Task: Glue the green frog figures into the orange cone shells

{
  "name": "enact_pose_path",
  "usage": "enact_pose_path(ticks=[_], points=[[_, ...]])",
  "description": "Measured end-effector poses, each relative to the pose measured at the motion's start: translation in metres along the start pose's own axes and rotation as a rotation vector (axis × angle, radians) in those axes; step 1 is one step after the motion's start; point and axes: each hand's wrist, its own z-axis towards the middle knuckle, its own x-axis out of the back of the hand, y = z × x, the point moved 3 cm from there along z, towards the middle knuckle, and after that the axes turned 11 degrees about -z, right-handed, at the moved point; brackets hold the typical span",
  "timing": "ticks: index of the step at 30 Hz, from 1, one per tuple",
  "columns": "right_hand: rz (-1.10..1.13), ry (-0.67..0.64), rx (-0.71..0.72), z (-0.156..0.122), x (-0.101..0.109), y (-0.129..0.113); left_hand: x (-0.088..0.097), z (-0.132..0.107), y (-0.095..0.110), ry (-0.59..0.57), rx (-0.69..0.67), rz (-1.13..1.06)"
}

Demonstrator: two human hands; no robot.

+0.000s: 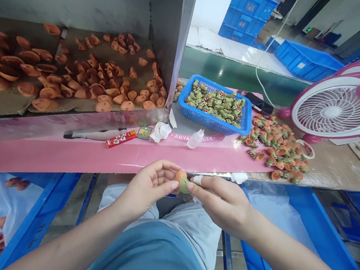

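Over my lap, just off the bench's front edge, my left hand point(159, 180) pinches a small orange hollow piece point(180, 176) between thumb and fingers. My right hand point(221, 198) grips a green figurine part point(184, 185) that meets the orange piece; whether the two are joined I cannot tell. White tape wraps one right fingertip. Beyond my hands, a small translucent squeeze bottle point(195, 139) lies on the pink mat. A blue basket point(191, 110) behind it holds many green parts point(215, 102). At the right, orange-and-green pieces point(280, 147) lie heaped.
A metal-walled booth point(165, 19) at the left holds scattered orange pieces point(90, 75). A pink fan point(335, 107) and a phone point(259, 103) are at the right. Crumpled tissue point(160, 132) and a red packet point(121, 139) lie on the mat. Blue crates point(40, 223) flank my legs.
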Motion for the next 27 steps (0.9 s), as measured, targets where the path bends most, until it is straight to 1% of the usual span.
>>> enact_pose_path(ticks=[2,3,6,8,9,11,13,15,17,20,22,24,27], points=[[0.111,0.019,-0.123,0.002,-0.001,0.004,0.0,-0.001,-0.001,-0.006,-0.006,-0.01],[0.199,0.015,-0.218,0.003,-0.002,0.007,0.0,-0.001,-0.001,-0.023,-0.013,-0.016],[0.592,-0.063,-0.596,0.003,-0.009,0.015,-0.003,-0.005,-0.001,-0.069,-0.025,0.025],[0.866,-0.13,-0.814,0.001,-0.016,0.015,-0.003,-0.007,-0.001,-0.034,-0.023,0.132],[0.97,-0.158,-0.884,0.0,-0.02,0.014,-0.003,-0.008,-0.001,-0.003,-0.018,0.191],[1.069,-0.189,-0.949,-0.003,-0.025,0.011,-0.003,-0.008,-0.002,0.052,-0.006,0.274],[1.062,-0.182,-0.951,-0.006,-0.028,0.009,-0.003,-0.008,-0.003,0.077,0.009,0.292],[0.998,-0.147,-0.903,-0.008,-0.029,0.008,-0.003,-0.007,-0.003,0.075,0.03,0.28],[0.854,-0.093,-0.791,-0.009,-0.027,0.008,-0.003,-0.007,-0.004,0.062,0.053,0.261],[0.516,-0.024,-0.535,-0.008,-0.019,0.004,-0.002,-0.006,-0.005,0.042,0.078,0.238],[0.336,0.005,-0.401,-0.006,-0.015,0.002,-0.002,-0.006,-0.007,0.015,0.085,0.22],[0.239,0.031,-0.335,-0.006,-0.011,0.002,-0.002,-0.006,-0.008,-0.021,0.081,0.198],[0.184,0.054,-0.254,-0.006,-0.008,0.002,-0.001,-0.006,-0.009,-0.04,0.072,0.18]])
